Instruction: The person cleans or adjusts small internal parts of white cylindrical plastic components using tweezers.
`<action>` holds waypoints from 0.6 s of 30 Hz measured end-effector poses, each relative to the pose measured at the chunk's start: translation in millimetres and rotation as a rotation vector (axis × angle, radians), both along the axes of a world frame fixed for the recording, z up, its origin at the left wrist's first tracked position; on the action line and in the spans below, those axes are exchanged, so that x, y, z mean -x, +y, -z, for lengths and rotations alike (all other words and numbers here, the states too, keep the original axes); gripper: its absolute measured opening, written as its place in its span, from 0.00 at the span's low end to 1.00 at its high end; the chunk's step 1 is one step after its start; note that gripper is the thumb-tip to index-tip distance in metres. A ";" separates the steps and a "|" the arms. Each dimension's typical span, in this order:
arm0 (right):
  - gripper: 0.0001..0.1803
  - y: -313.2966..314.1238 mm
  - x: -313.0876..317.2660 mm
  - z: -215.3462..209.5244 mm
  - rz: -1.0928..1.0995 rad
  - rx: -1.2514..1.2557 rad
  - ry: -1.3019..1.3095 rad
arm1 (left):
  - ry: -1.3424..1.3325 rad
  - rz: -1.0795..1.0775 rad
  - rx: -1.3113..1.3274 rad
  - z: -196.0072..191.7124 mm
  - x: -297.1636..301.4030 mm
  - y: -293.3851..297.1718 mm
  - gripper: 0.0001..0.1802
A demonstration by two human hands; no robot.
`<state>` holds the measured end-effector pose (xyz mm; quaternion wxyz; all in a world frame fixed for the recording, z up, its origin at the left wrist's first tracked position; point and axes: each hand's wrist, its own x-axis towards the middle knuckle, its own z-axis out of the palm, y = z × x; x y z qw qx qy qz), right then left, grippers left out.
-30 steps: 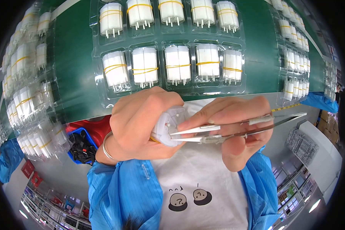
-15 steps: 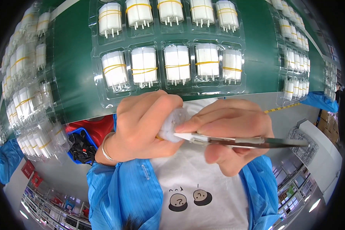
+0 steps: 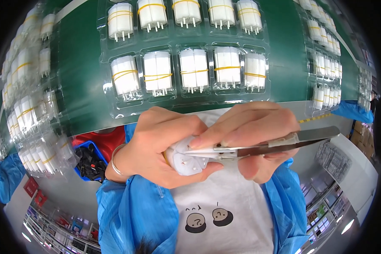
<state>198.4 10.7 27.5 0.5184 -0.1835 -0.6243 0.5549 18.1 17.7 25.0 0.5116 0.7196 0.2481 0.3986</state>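
My left hand (image 3: 161, 148) is closed around a small bundle of white plastic parts (image 3: 186, 158), held close over my white shirt. My right hand (image 3: 249, 135) pinches metal tweezers (image 3: 266, 146), whose tips rest on the end of the bundle. The tweezer handle sticks out to the right. A thin bracelet circles my left wrist. Most of the bundle is hidden by my fingers.
A green work surface (image 3: 80, 76) carries clear blister trays (image 3: 186, 51) holding several white bundles bound with yellow rubber bands. More trays lie at the left (image 3: 25, 110) and right (image 3: 326, 80). A blue bin with black items (image 3: 86, 163) sits at the lower left.
The tweezers have swung from open and angled to nearly level, with the tips now pressed on the bundle's end. Both hands stay in place.
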 end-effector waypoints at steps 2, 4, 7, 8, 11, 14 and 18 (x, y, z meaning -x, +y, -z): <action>0.19 1.5 1.3 -0.2 0.016 -0.020 0.036 | -0.058 -0.025 -0.001 7.3 -3.4 -3.2 0.15; 0.19 1.2 -1.9 -1.3 -0.049 0.083 0.070 | -0.112 -0.048 -0.002 7.5 -3.3 -3.2 0.15; 0.20 -2.2 -0.3 0.8 0.010 0.047 0.096 | 0.012 -0.009 0.004 0.6 -2.0 -0.6 0.15; 0.20 -1.7 -2.4 -0.8 0.012 0.047 0.097 | 0.032 -0.009 -0.006 0.2 -2.4 0.0 0.15; 0.19 -0.8 -8.9 -7.5 0.073 -0.169 -0.256 | 0.103 0.005 -0.025 3.5 -2.1 0.7 0.15; 0.16 -0.2 -9.4 -7.2 0.049 -0.101 -0.383 | 0.217 -0.040 -0.027 1.2 -1.1 -1.4 0.15; 0.21 0.4 -9.9 -5.2 0.084 0.145 -0.097 | 0.059 -0.223 0.082 -1.2 -8.6 -2.7 0.20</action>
